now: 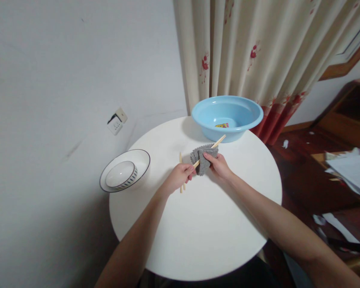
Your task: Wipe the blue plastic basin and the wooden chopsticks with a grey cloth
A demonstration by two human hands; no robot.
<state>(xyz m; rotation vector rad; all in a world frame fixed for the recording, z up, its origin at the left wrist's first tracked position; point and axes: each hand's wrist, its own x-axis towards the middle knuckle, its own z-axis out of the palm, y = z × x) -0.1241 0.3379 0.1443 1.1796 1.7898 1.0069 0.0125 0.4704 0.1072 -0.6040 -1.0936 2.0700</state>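
Note:
My left hand (181,176) is closed on the near end of light wooden chopsticks (219,141), which slant up and to the right over the table. A grey cloth (202,159) with a zigzag edge is folded around their middle. My right hand (219,165) grips this cloth, thumb on top, pressing it about the chopsticks. Their far ends stick out beyond the cloth towards the basin. Another pair of chopsticks (181,189) lies on the white table beneath my left hand, which covers their middle.
On the round white table (198,232) a blue basin (228,131) stands at the back right. A small bowl (121,175) sits inside a larger dark-rimmed bowl (144,168) at the left edge, near the wall. Curtains (234,52) hang behind; papers (352,168) lie at far right.

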